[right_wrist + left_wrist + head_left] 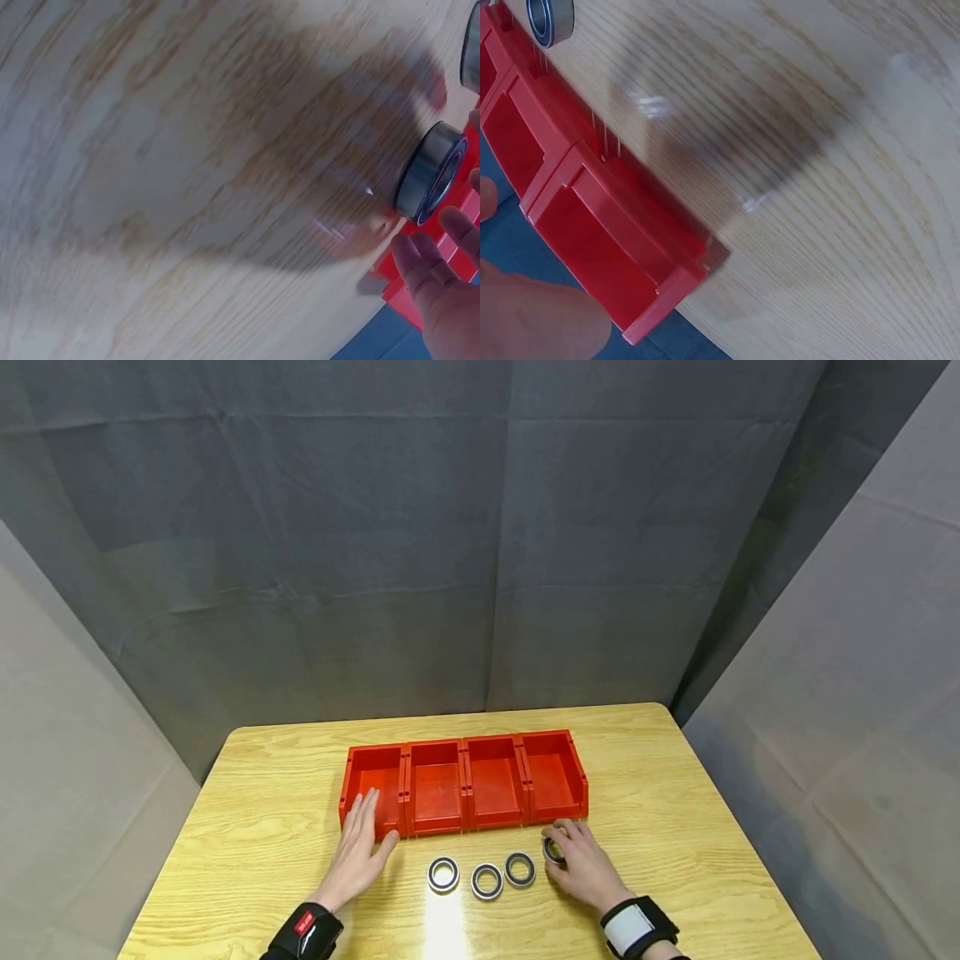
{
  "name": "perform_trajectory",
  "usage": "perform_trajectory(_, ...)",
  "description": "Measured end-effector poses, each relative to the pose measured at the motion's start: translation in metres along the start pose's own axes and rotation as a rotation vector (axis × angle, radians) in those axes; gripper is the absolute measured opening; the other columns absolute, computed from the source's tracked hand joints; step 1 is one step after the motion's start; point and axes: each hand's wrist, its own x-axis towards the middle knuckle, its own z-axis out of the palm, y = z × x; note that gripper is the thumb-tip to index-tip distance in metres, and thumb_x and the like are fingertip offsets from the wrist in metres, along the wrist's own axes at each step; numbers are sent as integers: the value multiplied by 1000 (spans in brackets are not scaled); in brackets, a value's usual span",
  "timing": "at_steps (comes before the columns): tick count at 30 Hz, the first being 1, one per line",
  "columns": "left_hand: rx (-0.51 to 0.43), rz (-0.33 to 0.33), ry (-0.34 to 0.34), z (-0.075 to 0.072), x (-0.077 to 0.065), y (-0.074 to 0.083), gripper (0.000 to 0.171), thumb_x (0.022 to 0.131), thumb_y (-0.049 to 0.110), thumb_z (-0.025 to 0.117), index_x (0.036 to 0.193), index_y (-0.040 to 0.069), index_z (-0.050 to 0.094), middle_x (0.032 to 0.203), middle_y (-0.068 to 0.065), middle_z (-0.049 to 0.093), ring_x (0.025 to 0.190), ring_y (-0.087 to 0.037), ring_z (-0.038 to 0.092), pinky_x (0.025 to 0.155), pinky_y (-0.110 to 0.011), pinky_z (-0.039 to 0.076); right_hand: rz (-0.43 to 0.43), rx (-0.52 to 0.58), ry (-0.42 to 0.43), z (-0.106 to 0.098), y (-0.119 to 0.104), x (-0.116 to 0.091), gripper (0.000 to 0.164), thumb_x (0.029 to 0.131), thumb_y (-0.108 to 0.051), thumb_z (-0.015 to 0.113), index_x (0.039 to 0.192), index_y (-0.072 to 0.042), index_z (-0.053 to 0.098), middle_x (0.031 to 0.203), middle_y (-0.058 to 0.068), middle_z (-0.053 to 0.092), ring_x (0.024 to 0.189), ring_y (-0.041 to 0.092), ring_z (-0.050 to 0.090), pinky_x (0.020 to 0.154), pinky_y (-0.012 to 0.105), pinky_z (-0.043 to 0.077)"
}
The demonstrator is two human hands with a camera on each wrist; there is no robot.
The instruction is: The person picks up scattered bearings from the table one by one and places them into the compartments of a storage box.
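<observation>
My left hand [360, 852] lies at the front left corner of the red bin row [435, 827], its fingers straight and reaching over the leftmost bin. In the left wrist view, parts of the fingers [540, 315] show beside the end bin [607, 247]. With curled fingers and thumb, my right hand [583, 864] holds a ball bearing [550, 850] around its rim, just in front of the rightmost bin. That bearing [429, 176] is a steel ring with a dark seal; the right hand [450, 300] partly covers the bins behind it.
Three more ball bearings lie flat on the wooden table [247, 843], left of my right hand: one on the left [443, 875], one in the middle [487, 882] and one on the right [520, 869]. A grey cloth [375, 568] hangs behind the table; pale panels flank it.
</observation>
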Motion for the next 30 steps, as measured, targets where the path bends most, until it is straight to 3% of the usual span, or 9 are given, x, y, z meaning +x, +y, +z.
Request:
perform_trajectory(10,12,6,-7,2,-1,1,73,102,23,57,158,-4,18,166,-26,16,153,-50,11,122,-69,15,5,-81,-26,4,-4,4,32,80,-16,80,111,-13,71,119,8,63,114,34,56,87,50,58)
perform_trajectory(30,21,25,-12,9,1,6,74,102,23,57,158,-3,18,167,-25,14,154,-49,12,122,-69,15,-38,-101,-27,4,-8,6,31,79,-7,80,108,-9,72,107,10,64,99,30,57,81,46,58)
